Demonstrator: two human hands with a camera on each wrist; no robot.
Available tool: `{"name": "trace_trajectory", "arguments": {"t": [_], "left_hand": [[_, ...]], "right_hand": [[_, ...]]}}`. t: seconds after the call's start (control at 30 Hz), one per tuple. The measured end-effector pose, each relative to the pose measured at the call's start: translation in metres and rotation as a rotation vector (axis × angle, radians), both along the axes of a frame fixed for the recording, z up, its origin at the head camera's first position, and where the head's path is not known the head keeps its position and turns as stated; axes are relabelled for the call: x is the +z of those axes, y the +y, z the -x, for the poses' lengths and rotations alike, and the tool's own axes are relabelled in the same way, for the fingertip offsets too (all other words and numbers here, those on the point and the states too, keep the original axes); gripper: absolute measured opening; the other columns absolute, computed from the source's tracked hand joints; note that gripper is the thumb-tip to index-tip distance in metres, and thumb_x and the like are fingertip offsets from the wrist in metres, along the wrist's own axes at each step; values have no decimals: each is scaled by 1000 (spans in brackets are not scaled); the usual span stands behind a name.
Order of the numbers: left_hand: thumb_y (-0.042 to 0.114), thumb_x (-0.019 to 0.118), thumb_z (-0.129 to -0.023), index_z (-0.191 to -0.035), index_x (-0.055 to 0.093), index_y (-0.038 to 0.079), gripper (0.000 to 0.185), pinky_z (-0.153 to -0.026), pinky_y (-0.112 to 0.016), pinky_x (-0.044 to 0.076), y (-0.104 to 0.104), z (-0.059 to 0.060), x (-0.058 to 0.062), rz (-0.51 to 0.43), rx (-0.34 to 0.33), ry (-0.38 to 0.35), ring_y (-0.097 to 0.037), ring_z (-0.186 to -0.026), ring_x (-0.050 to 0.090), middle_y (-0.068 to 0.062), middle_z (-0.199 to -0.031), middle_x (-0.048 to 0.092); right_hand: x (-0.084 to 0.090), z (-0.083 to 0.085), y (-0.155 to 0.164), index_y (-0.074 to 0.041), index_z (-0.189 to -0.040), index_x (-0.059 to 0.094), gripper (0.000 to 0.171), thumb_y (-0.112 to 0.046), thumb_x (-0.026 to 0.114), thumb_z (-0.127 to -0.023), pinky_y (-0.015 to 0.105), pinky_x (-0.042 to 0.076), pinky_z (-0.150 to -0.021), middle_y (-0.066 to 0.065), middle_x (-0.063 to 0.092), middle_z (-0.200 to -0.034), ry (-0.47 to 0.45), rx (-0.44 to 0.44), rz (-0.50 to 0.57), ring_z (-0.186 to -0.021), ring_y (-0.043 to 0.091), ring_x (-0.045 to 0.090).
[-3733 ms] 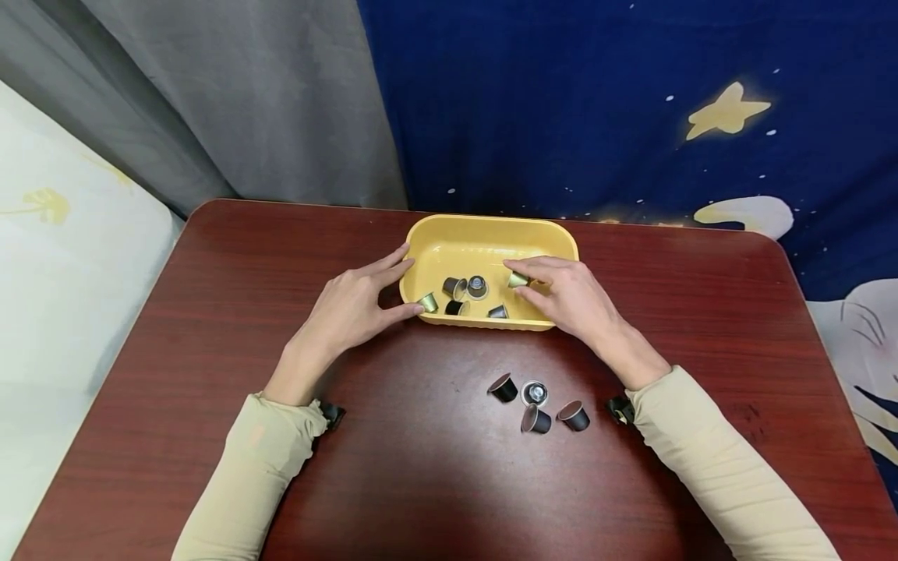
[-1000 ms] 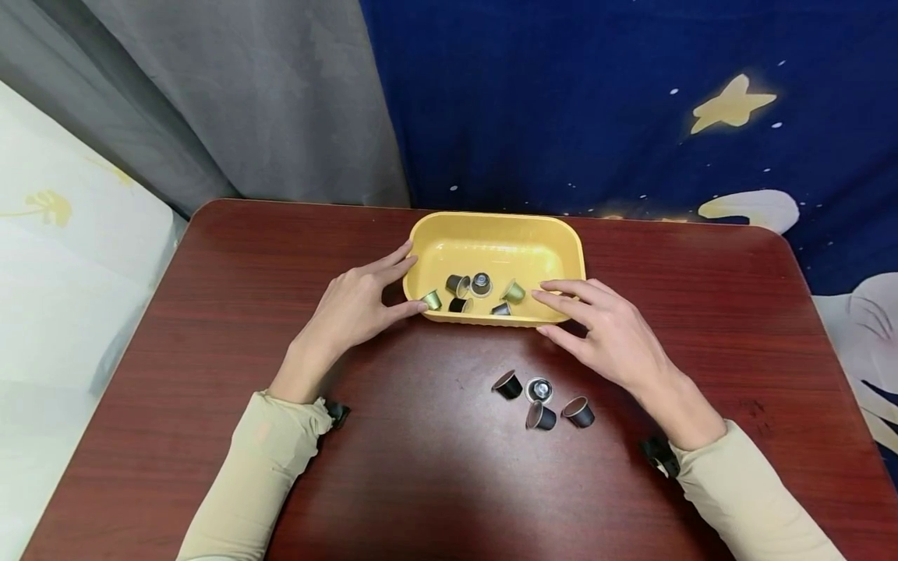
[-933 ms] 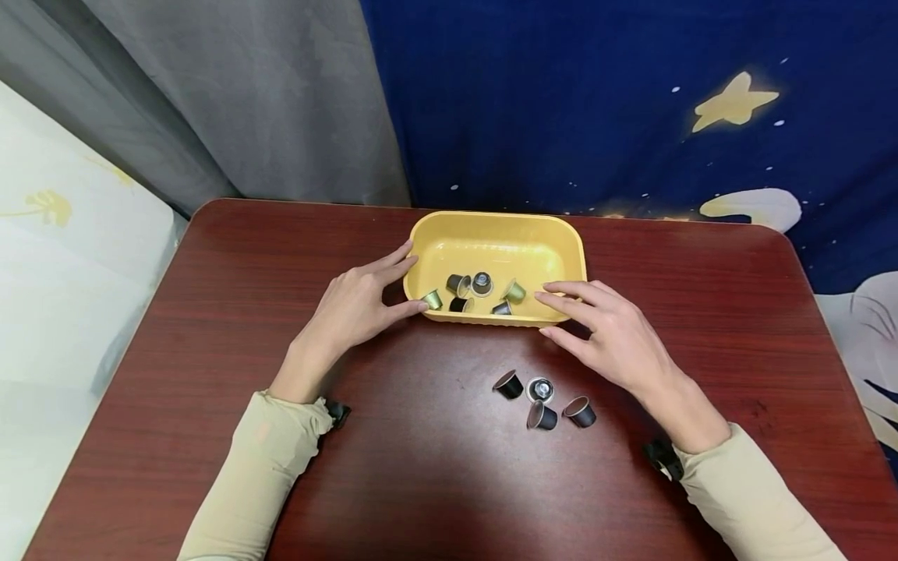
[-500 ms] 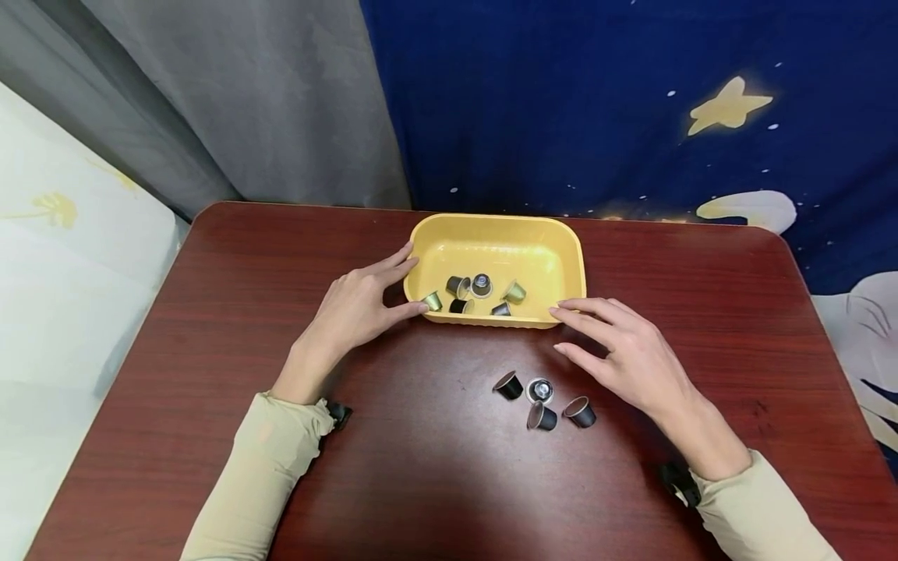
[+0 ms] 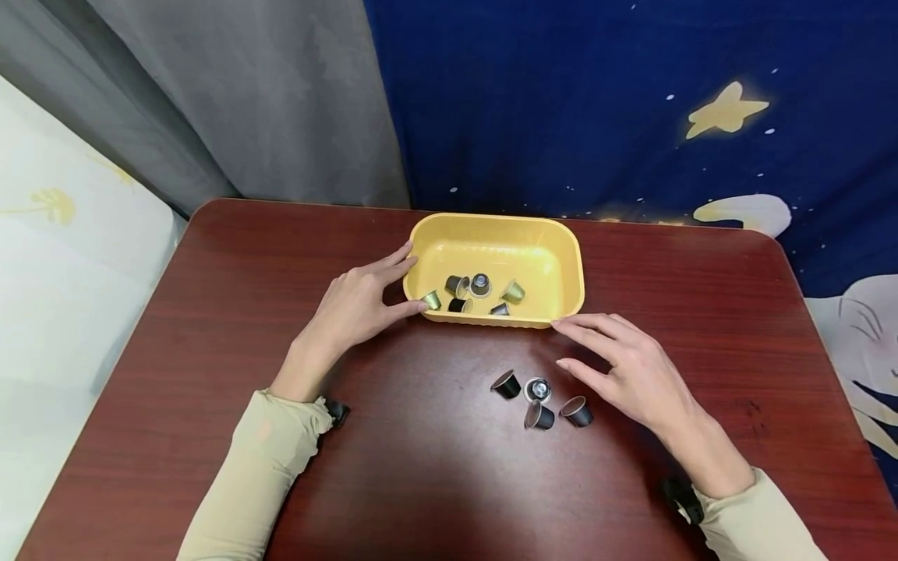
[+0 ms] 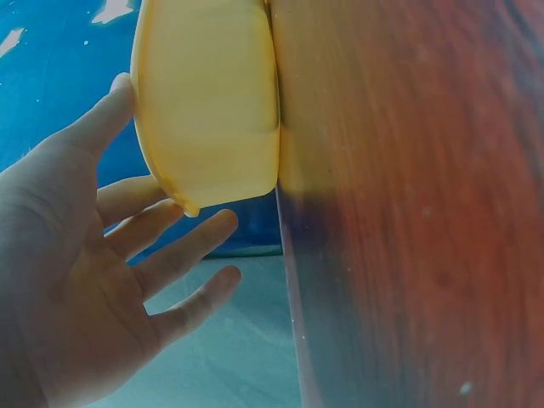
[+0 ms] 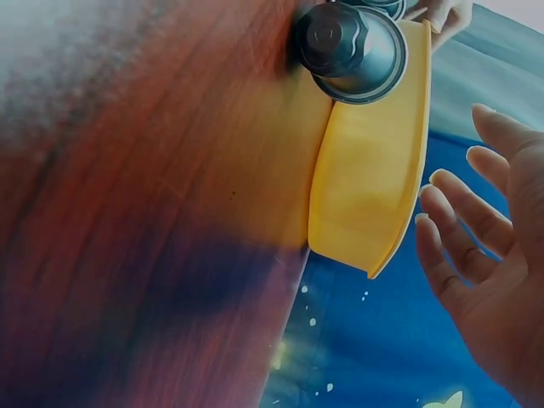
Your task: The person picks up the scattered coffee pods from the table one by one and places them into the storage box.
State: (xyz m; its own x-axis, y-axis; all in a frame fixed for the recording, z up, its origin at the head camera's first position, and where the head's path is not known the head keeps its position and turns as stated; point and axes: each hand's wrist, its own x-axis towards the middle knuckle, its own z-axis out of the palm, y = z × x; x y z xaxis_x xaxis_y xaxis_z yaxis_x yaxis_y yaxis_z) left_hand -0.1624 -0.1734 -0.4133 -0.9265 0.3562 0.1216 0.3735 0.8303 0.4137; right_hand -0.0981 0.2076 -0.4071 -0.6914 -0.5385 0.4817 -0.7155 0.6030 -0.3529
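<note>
A yellow plastic bin [image 5: 498,219] stands near the table's far edge in the head view. My left hand [image 5: 351,308] rests at its left end, thumb on the front corner and fingers against the side, all fairly straight; the left wrist view shows them spread. Inside lie several coffee capsules, among them a green capsule [image 5: 432,300] by my left thumb, another green capsule [image 5: 514,291] and a dark upturned capsule [image 5: 480,285]. My right hand [image 5: 634,370] holds nothing, its fingertips by the bin's front right corner. Several dark coffee capsules [image 5: 539,415] lie on the table left of it.
The reddish-brown wooden table [image 5: 421,483] has rounded far corners. Behind it hang a grey curtain [image 5: 281,101] and a blue curtain [image 5: 547,101] with stars. A white cloth [image 5: 63,288] is at the left. One dark capsule [image 7: 361,55] looms close in the right wrist view.
My right hand let go of the green capsule in the bin, then drew back toward me and to the right, out over the front rim. My left hand stays on the bin.
</note>
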Motion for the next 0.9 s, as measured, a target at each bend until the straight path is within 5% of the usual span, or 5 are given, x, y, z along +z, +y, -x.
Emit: {"name": "trace_trajectory", "arguments": {"t": [0.27, 0.9], "left_hand": [[63, 68, -84, -146, 52, 21, 77, -85, -54, 50, -1, 0, 1, -2, 3, -2, -30, -122, 59, 14, -156, 36], [64, 67, -84, -146, 52, 21, 77, -88, -52, 50, -1, -1, -2, -27, 4, 8, -27, -124, 58, 15, -156, 36]], "right_hand": [[-4, -10, 6, -18, -129, 68, 44, -42, 69, -92, 18, 37, -102, -2, 66, -122, -34, -30, -16, -109, 17, 61], [-9, -29, 19, -20, -135, 64, 59, -33, 82, -80, 15, 32, -105, -5, 64, -126, -165, -93, -109, -116, 12, 59]]}}
